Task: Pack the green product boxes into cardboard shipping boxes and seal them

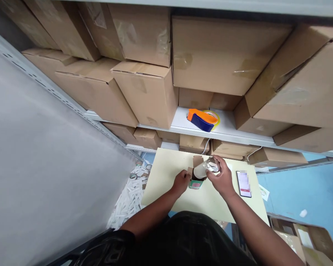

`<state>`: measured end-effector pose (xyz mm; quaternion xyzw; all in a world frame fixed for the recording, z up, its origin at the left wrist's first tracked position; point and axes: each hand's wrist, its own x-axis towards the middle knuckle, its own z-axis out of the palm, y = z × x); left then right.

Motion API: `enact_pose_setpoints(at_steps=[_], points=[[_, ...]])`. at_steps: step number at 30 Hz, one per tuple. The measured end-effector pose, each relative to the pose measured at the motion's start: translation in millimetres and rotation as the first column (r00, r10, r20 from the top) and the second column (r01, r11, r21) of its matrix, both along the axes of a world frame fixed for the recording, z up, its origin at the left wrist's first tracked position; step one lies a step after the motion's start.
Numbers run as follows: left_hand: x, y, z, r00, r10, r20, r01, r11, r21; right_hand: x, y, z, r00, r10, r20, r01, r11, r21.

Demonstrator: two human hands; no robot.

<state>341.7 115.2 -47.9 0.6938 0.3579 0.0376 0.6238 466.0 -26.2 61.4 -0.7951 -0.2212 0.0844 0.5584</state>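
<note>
A small green carton (195, 184) with a pink patch stands on the pale yellow table, its brown top flaps raised. My left hand (181, 182) pinches the flap on the carton's left side. Tilted over the opening is a white cylinder (201, 170) with a shiny, silvery upper end. Fingers and thumb of my right hand (221, 178) are closed around that upper end. The cylinder's lower end is hidden inside the carton's mouth. What the cylinder is, I cannot make out.
On the table (163, 166), a phone (243, 183) lies to the right. An orange and blue tape dispenser (203, 119) rests on the shelf (227, 129) among cardboard boxes (144, 92). White scraps (129, 197) cover the floor at left; an open cardboard box (319, 236) stands lower right.
</note>
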Motion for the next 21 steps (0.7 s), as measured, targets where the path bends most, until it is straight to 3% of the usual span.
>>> enact_pose_setpoints(at_steps=[3,7,10,13,17,21], points=[[-0.1,-3.1,-2.2,1.000,-0.020,0.014,0.019,0.999,0.035,-4.0,-5.0,-9.6,0.993,0.060,0.102,-0.047,0.991,-0.125],[2.1,-1.4,-7.1,1.000,-0.004,0.029,0.002,0.997,0.073,-4.7,-14.0,-20.6,0.986,0.162,0.032,-0.159,0.983,-0.093],[1.0,-0.8,-8.1,0.999,-0.011,0.046,0.007,0.997,0.075,-4.2,-23.4,-22.5,0.988,0.150,0.041,-0.145,0.984,-0.102],[-4.5,-6.0,-6.5,0.996,-0.029,0.085,0.027,0.999,0.019,-6.4,-34.4,-21.4,0.980,0.147,0.136,-0.118,0.972,-0.203],[-13.6,-17.1,-4.5,0.984,-0.118,0.134,0.101,0.987,0.122,-13.9,-43.2,-30.3,0.928,0.305,0.214,-0.199,0.891,-0.409],[-15.9,-23.1,-6.3,0.981,-0.150,0.124,0.125,0.974,0.191,-17.2,-45.1,-57.8,0.868,0.435,0.238,-0.255,0.804,-0.538]])
